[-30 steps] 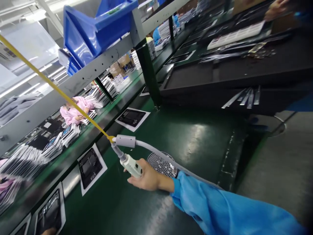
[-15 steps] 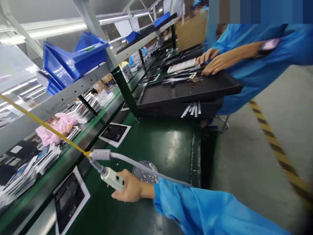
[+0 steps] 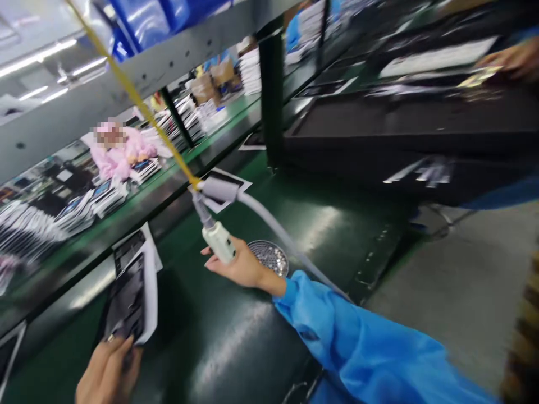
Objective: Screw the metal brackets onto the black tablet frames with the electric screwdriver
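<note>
**Two hands at a green-topped workbench (image 3: pixel 236 359), head view, tilted.** The right hand (image 3: pixel 240 268) holds a pale green handheld tool (image 3: pixel 218 242) above the bench, near its front edge. The fingers lie close together and curve under the tool's body, though the firmness of the grip cannot be told. A ribbed neck joins the tool to a grey sleeve connector (image 3: pixel 214 189). From there a grey hose (image 3: pixel 280 233) runs down beside the blue sleeve (image 3: pixel 349 331), and a yellow cord (image 3: pixel 138 104) rises out of frame at the top edge.

The left hand (image 3: pixel 108 373), cut off by the lower edge, has its fingers clamped on the bottom of a white sheet bearing a black rectangular item (image 3: pixel 128 292). The sheet is raised and bent. Just beside the right hand, a round perforated metal disc (image 3: pixel 268 258) lies on the bench.

At upper right, a co-worker's hand (image 3: pixel 514 59) rests beyond a black tray (image 3: pixel 400 126). Across the bench, a person in a pink gown (image 3: pixel 120 154) sits behind stacks of packaged sheets (image 3: pixel 76 210), under a grey shelf rail (image 3: pixel 126 62) carrying blue plastic bins (image 3: pixel 143 19). Motion blur hides any detail on the black item.
</note>
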A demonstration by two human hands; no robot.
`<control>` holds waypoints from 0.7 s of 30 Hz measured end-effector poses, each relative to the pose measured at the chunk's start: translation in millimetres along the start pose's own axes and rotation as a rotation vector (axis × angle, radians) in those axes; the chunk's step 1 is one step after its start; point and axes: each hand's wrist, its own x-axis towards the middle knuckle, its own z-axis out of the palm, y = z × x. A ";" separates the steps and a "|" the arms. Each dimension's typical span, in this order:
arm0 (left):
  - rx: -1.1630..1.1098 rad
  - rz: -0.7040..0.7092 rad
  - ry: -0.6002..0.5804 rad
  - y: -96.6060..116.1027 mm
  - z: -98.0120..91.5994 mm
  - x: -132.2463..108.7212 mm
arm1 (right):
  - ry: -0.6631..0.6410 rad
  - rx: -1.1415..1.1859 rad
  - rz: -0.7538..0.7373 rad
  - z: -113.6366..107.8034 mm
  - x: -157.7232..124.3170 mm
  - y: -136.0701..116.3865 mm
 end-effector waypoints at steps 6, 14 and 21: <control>-0.008 0.234 -0.049 89.2 29.8 47.8 | -0.059 -0.087 0.191 -18.6 -3.5 -21.9; -0.241 0.102 -0.229 148.6 91.3 44.5 | 0.126 -0.150 0.021 -48.6 6.6 -16.3; -0.377 -0.038 -0.275 142.2 102.5 19.4 | 0.209 -0.173 -0.050 -65.6 6.8 -1.0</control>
